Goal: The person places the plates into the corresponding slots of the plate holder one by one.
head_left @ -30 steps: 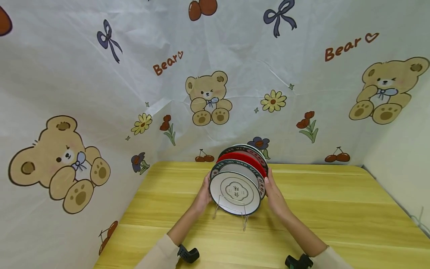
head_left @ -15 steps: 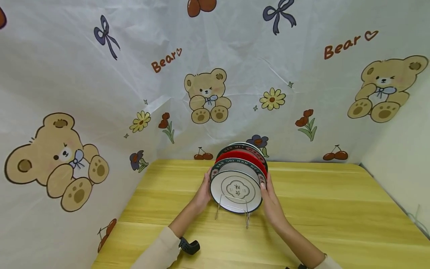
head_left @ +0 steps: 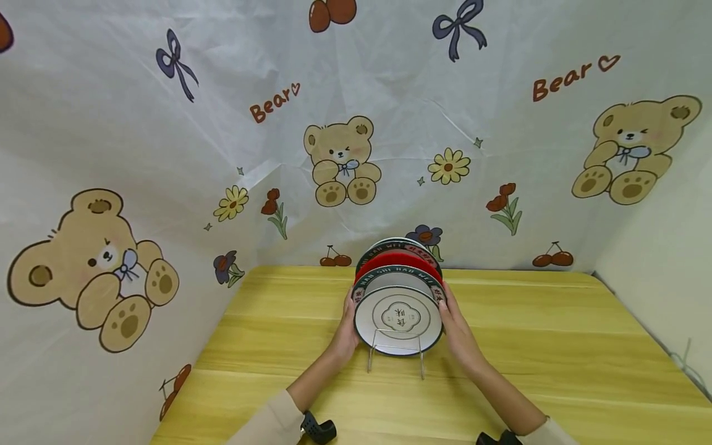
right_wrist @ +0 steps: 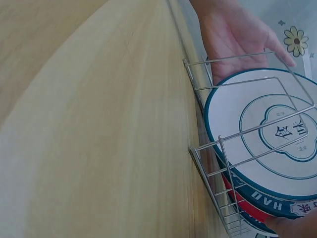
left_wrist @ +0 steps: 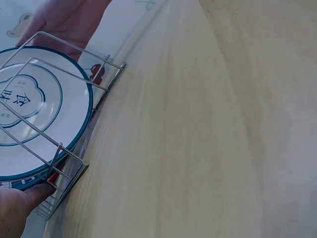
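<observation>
Several plates stand on edge in a wire dish rack (right_wrist: 201, 169). The front one is a white plate (head_left: 364, 315) with a dark rim; behind it come a plate with a green lettered band (head_left: 397, 272) and a red plate (head_left: 396, 260). More rims show further back. My left hand (head_left: 345, 337) lies against the left side of the plates, its further fingers hidden. Opposite it, my right hand (head_left: 463, 340) presses the right side, fingers straight. In the right wrist view, a digit of my right hand touches the red plate's edge beside the rack wires.
The rack stands on a wood-grain table (head_left: 545, 346). Behind and to the left hangs a white cloth (head_left: 400, 93) printed with bears and flowers. A plain wall and a thin cable (head_left: 690, 368) are at the right. Dark devices (head_left: 319, 429) sit on both wrists.
The rack and plates have turned on the table and now face more squarely toward me, shifted slightly right. Both hands have moved along with them, keeping to the sides.
</observation>
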`<state>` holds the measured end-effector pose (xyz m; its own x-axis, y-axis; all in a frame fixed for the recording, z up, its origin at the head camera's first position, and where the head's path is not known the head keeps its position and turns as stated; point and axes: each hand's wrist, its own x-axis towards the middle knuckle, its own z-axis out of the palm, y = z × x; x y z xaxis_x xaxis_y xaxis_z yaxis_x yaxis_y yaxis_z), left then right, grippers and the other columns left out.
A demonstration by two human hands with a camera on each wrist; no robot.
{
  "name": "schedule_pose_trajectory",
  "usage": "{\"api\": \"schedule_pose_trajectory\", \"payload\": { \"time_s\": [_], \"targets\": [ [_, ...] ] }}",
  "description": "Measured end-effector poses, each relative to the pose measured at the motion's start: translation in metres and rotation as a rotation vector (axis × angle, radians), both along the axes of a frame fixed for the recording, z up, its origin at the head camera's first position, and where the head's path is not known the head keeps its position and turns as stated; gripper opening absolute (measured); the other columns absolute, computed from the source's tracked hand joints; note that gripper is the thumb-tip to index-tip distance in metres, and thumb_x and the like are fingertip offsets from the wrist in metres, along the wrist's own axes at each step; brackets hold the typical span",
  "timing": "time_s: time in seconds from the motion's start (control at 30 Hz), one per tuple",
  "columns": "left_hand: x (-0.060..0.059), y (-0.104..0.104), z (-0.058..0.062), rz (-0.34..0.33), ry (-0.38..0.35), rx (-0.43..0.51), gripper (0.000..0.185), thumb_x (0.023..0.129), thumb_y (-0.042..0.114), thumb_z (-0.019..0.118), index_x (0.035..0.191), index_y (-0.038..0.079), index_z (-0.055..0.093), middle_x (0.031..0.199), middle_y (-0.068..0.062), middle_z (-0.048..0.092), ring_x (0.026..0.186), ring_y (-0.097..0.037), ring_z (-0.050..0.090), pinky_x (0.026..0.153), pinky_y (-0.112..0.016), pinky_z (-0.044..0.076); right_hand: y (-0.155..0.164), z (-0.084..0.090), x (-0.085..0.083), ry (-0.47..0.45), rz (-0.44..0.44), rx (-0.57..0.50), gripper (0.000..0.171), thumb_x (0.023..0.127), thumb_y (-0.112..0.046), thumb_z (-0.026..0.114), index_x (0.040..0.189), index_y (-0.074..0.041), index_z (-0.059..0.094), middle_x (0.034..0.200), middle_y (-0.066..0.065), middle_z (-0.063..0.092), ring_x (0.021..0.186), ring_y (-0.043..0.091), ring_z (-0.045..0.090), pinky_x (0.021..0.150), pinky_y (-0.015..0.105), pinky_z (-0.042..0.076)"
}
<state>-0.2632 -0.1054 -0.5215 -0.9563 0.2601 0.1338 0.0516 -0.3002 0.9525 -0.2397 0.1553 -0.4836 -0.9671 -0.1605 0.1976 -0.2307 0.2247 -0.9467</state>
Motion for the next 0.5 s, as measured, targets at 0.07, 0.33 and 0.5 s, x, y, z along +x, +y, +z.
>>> {"api": "schedule_pose_trajectory", "payload": {
  "time_s": [0.07, 0.33, 0.5],
  "targets": [
    [0.0029, 0.003, -0.0006, 0.021, -0.013, -0.003, 0.068, 0.109, 0.056, 0.018, 0.163, 0.025, -0.008, 0.168, -0.015, 0.008, 0.145, -0.03, 0.029, 0.102, -0.03, 0.045, 0.0016, -0.0004, -0.0008, -0.009, 0.008, -0.006, 0.059, 0.113, -0.039, 0.027, 0.165, -0.026, 0.002, 0.171, 0.006, 0.003, 0.156, 0.033, 0.0, 0.124, 0.062, 0.009],
    [0.0032, 0.0059, -0.0005, 0.025, -0.005, 0.002, 0.067, 0.109, 0.057, 0.017, 0.163, 0.028, -0.007, 0.169, -0.012, 0.007, 0.151, -0.033, 0.02, 0.114, -0.037, 0.036, 0.0024, -0.0008, 0.0013, -0.012, 0.018, -0.032, 0.059, 0.113, -0.038, 0.027, 0.164, -0.027, 0.0, 0.171, 0.006, 0.001, 0.155, 0.033, -0.002, 0.124, 0.062, 0.008],
    [0.0027, 0.0052, -0.0017, 0.012, 0.013, 0.001, 0.066, 0.108, 0.057, 0.016, 0.163, 0.028, -0.008, 0.169, -0.012, 0.006, 0.152, -0.033, 0.017, 0.115, -0.036, 0.033, 0.0009, 0.0002, 0.0027, -0.007, 0.013, -0.038, 0.059, 0.113, -0.037, 0.027, 0.165, -0.026, -0.001, 0.171, 0.007, 0.0, 0.156, 0.034, -0.003, 0.124, 0.061, 0.008]
  ]
}}
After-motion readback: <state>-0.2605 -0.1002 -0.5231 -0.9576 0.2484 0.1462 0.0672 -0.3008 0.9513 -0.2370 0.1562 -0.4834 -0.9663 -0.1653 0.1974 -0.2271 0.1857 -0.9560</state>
